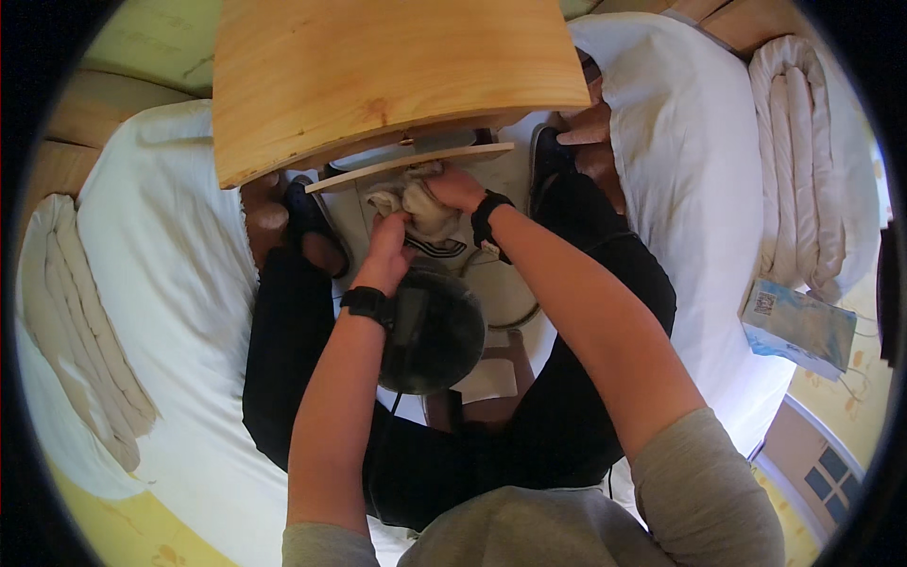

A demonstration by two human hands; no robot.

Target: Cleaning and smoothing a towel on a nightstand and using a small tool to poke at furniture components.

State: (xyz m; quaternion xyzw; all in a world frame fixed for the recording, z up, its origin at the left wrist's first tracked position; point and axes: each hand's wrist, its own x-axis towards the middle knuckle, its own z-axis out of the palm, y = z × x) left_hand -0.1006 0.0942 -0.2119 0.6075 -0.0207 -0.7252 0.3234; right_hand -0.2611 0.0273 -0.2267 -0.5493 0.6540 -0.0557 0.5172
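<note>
A beige cloth with black stripes along its lower end hangs bunched in front of a pulled-out drawer front. My left hand is closed on the cloth's left side, a little below the drawer. Higher up, my right hand is pressed against the cloth at the drawer front, fingers curled and partly hidden by it. Black bands circle both wrists. Below my left hand stands a dark round vessel, its inside too dark to make out.
The drawer belongs to a wooden cabinet straight ahead. White-covered beds flank me, with folded beige bedding on the right one. A tissue box sits at the right. My spread legs frame the tiled floor.
</note>
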